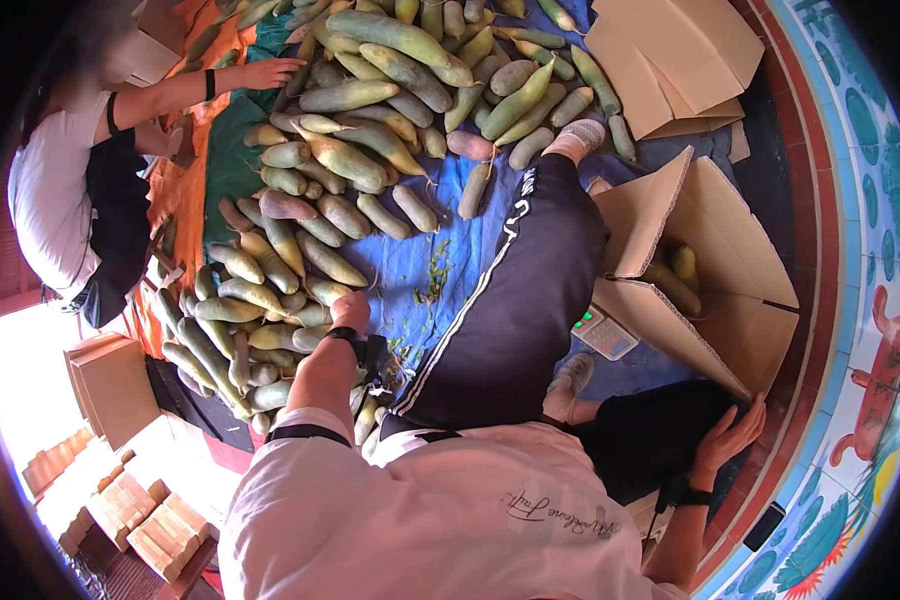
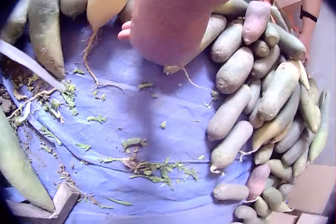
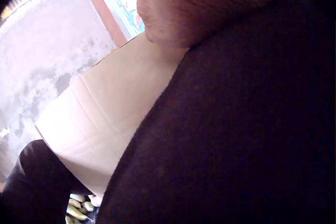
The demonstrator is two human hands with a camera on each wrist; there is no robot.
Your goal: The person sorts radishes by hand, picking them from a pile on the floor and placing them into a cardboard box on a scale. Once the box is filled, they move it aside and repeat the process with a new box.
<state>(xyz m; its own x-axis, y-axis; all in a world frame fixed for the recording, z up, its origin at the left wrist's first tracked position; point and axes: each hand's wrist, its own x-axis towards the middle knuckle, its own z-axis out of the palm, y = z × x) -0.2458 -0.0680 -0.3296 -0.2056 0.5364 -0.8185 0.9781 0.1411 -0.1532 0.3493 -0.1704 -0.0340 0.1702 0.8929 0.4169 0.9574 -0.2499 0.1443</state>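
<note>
Green radishes (image 1: 345, 160) lie in a large heap on a blue tarp (image 1: 395, 265). My left hand (image 1: 350, 312) reaches down at the heap's near edge, beside a radish (image 1: 325, 290). In the left wrist view the back of the left hand (image 2: 168, 19) covers part of a radish with a thin root (image 2: 186, 77), and most fingers are hidden; I cannot tell whether they grip it. My right hand (image 1: 730, 435) has its fingers extended by the near corner of an open cardboard box (image 1: 760, 330), over my dark-clothed knee (image 1: 660, 430). Some radishes (image 1: 675, 280) lie inside that box.
A digital scale (image 1: 607, 333) with a green display sits against the box. Folded cardboard (image 1: 675, 60) lies behind it. Another person (image 1: 65, 190) crouches at the left, one arm stretched to the heap. A tiled, painted wall (image 1: 870, 300) borders the right side.
</note>
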